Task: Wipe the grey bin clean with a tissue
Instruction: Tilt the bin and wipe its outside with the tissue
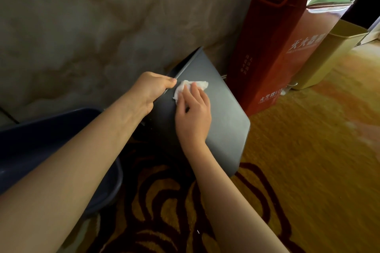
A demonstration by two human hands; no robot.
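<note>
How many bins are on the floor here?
3: the grey bin tilted under both hands, a dark blue bin at left, and a yellow bin beyond the red stand. Others may be hidden.

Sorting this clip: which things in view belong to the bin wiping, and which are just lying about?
In use: grey bin, tissue, left hand gripping the bin's rim, right hand pressing the tissue.
Lying about: red stand, yellow bin, dark blue tub.

We see our left hand (153, 90) hiding part of the grey bin (218, 113) rim, tissue (190, 86) half under our right hand (193, 117), blue basin (37, 141) cut off at the left edge.
</note>
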